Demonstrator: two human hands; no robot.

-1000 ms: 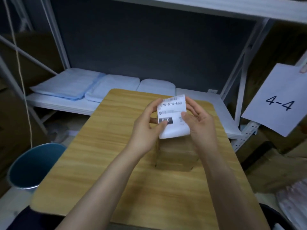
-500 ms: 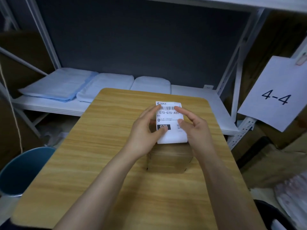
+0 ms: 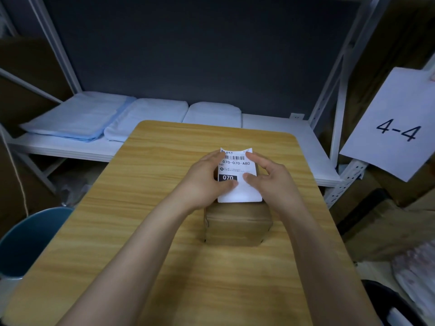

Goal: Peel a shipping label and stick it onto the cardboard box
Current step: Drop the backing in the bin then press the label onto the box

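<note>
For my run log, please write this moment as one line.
step: label placement | shipping label: lying on top of cardboard box | left hand: on label | right hand: on label | status: pressing

We get one head view only, worn high, facing forward and down over the wooden table (image 3: 146, 231), close above both forearms; shelving rack (image 3: 282, 135) fills the back. No second view to overlap.

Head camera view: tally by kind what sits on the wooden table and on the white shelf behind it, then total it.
Cardboard box: 1
Shipping label: 1, under the left hand and right hand
Folded cloth bundles on the shelf: 3
Total: 5
</note>
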